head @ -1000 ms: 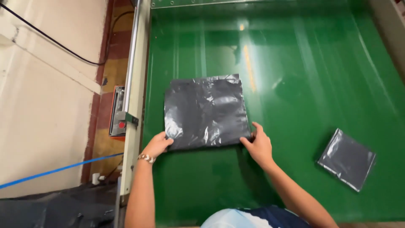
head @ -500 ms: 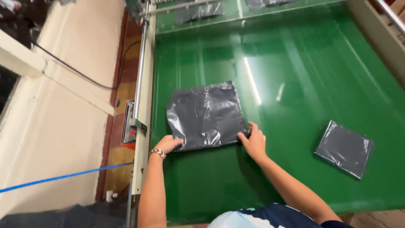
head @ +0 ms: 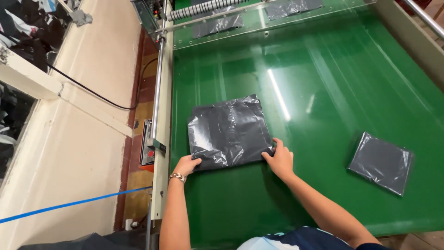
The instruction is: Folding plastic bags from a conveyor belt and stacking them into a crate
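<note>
Hands, left (head: 186, 165) and right (head: 279, 159), press flat on grey bag's (head: 229, 132) near corners.

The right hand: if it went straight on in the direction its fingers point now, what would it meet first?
The right hand already touches the near right corner of the large dark plastic bag on the green belt. Its fingers point up-left, so it would probably slide onto that bag first.

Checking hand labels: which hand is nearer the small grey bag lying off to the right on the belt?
Right. The right hand rests on the near right corner of the big grey bag, with bare belt between it and the small grey bag. The left hand is at the far corner.
</note>
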